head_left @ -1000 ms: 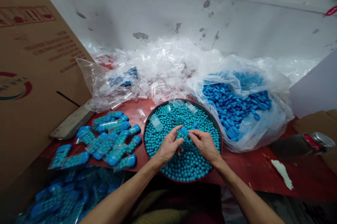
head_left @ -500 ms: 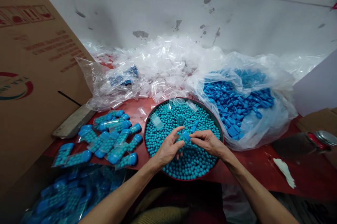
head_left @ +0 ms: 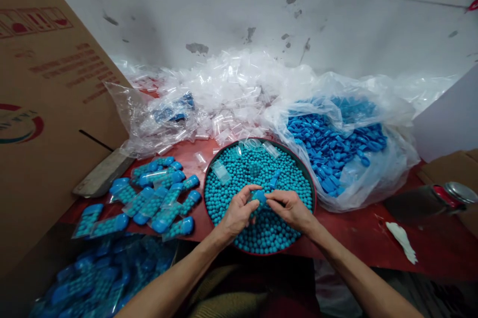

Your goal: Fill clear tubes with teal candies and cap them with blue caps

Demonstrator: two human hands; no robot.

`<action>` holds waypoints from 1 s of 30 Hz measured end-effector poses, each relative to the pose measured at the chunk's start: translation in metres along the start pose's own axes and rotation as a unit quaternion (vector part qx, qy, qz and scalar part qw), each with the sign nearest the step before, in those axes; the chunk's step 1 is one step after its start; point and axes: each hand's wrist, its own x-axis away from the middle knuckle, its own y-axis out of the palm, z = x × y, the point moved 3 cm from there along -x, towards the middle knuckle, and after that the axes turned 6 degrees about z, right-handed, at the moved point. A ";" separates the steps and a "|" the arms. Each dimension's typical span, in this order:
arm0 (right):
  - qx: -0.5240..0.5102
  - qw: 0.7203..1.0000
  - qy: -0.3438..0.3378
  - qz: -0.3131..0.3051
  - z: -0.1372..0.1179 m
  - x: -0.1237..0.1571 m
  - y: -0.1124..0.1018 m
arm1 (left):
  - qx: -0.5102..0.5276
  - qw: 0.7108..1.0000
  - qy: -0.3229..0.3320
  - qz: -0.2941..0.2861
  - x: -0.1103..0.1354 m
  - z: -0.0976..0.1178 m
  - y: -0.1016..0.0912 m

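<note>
A round tray [head_left: 312, 189] full of small turquoise balls [head_left: 239, 173] sits on the red table. Over its near half, my left hand [head_left: 237, 212] is closed around a small clear tube filled with balls. My right hand [head_left: 290, 208] pinches a blue cap [head_left: 260, 197] at the tube's end, between both hands. A few clear empty tubes [head_left: 221, 171] lie on the balls at the tray's far side.
Filled blue-capped tubes [head_left: 157, 198] lie left of the tray, more in a bag [head_left: 97, 278] below. A bag of blue caps [head_left: 336, 143] is at right, empty clear tubes [head_left: 231, 93] behind. A cardboard box [head_left: 41, 108] stands left; a can [head_left: 444, 196] lies right.
Both hands stayed over the tray. The thumbs have closed in on the blue cap, pressing it against the tube end; the hands sit slightly closer together.
</note>
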 end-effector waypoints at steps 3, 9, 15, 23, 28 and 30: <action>0.029 0.999 -0.020 0.033 0.000 0.005 0.009 | -0.006 0.999 0.010 0.050 0.000 -0.002 -0.001; -0.167 0.982 0.084 -0.037 0.001 -0.006 -0.010 | 0.013 0.999 -0.014 -0.039 0.000 0.004 -0.009; -0.306 0.933 0.185 0.031 0.009 -0.021 -0.006 | -0.009 0.999 -0.002 -0.054 0.003 0.010 -0.013; 0.053 0.998 0.030 -0.015 -0.027 -0.002 0.012 | -0.036 0.994 0.099 0.013 0.002 0.021 -0.008; 0.118 0.992 0.007 0.046 -0.032 0.001 0.020 | 0.039 0.997 0.068 -0.003 0.006 0.026 0.002; 0.107 0.991 -0.020 0.073 -0.034 -0.001 0.020 | 0.068 0.996 0.057 -0.003 0.008 0.027 0.005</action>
